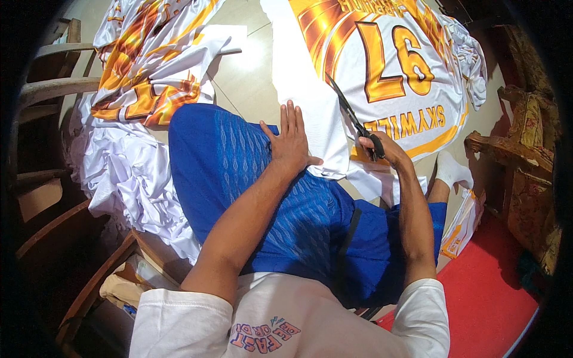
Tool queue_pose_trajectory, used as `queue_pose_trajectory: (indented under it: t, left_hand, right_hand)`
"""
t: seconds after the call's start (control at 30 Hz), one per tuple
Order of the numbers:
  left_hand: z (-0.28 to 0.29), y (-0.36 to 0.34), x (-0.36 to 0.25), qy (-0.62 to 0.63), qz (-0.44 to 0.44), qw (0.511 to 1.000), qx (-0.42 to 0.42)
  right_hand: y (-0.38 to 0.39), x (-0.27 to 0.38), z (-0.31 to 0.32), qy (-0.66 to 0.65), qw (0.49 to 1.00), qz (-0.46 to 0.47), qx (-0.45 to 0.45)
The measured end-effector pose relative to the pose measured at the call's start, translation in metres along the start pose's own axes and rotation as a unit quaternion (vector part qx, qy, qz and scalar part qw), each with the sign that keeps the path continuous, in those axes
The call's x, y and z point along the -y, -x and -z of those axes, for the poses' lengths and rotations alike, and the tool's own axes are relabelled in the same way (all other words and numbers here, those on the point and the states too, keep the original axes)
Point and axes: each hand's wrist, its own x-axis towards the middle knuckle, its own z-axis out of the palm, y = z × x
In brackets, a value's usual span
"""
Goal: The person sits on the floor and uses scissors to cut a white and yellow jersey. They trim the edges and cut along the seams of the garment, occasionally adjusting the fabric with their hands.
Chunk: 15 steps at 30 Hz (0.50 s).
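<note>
My right hand point(385, 148) is closed around the black handles of a pair of scissors point(347, 106). Their long dark blades point up and left, lying along the edge between a white fabric strip point(304, 77) and a printed white, orange and yellow jersey point(373, 98). Whether the blades are parted I cannot tell. My left hand point(291, 140) rests with fingers stretched out, its fingertips on the white strip and its palm beside my blue-clad knee. Nothing is held in it.
More printed cloth point(155, 65) lies at the far left, above a heap of plain white fabric point(131, 161). Wooden chair parts point(59, 89) line the left side. Carved wooden furniture point(525, 149) stands at the right, near a red mat point(483, 286) and a folded printed piece point(462, 230).
</note>
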Motion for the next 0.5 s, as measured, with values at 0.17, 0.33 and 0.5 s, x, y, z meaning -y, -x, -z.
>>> queue_pose_trajectory:
  t: [0.17, 0.33, 0.5]
  left_hand:
    - [0.000, -0.001, 0.000, 0.003, -0.002, 1.000, -0.004]
    - [0.000, -0.001, 0.000, 0.006, 0.001, 1.000, 0.002]
    - [0.001, -0.001, 0.001, 0.008, -0.002, 1.000, 0.000]
  right_hand:
    - [-0.002, -0.001, 0.004, 0.018, 0.999, 0.024, -0.015]
    - [0.002, 0.008, 0.011, 0.074, 0.996, 0.021, -0.034]
    - [0.000, 0.007, 0.018, 0.073, 0.996, 0.023, -0.045]
